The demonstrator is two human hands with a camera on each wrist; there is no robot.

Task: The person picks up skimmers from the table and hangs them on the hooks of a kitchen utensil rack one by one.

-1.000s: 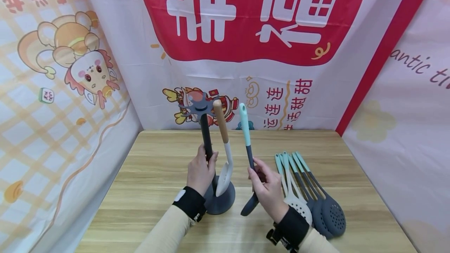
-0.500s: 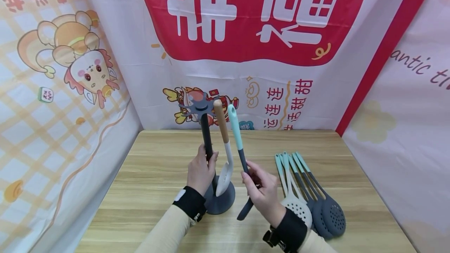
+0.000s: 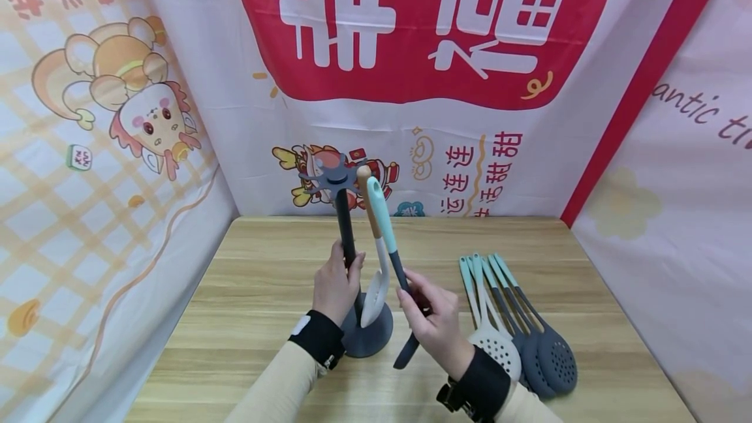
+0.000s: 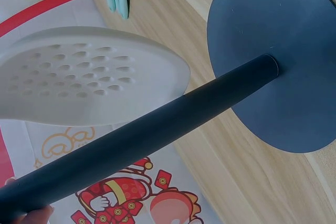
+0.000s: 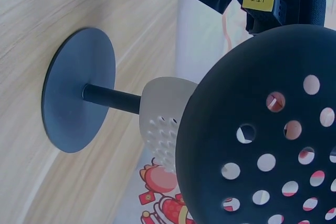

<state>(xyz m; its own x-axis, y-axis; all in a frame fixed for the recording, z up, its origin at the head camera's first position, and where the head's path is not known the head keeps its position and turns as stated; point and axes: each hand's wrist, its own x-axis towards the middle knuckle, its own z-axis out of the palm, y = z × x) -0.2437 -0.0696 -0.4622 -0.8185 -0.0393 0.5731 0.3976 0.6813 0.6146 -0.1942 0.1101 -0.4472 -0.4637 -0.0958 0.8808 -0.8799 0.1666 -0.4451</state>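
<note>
My left hand (image 3: 337, 287) grips the dark post of a utensil stand (image 3: 346, 227) with a round base and a hooked top. A white perforated spoon (image 3: 376, 296) with a wooden handle hangs upright beside the post. My right hand (image 3: 435, 318) pinches the dark shaft of a skimmer (image 3: 382, 214) with a mint handle. That handle leans left and overlaps the wooden one in the head view; whether they touch, I cannot tell. In the right wrist view the skimmer's dark head (image 5: 257, 145), full of round holes, covers part of the white spoon (image 5: 163, 108).
Several mint-handled utensils (image 3: 517, 318), some white and some dark grey, lie side by side at the right of the wooden table (image 3: 252, 358). Printed cloth (image 3: 511, 194) hangs behind the table and along both sides.
My right hand has moved left with the skimmer, whose handle top now tilts further toward the stand. The left hand stays on the post, and the white spoon hangs as before.
</note>
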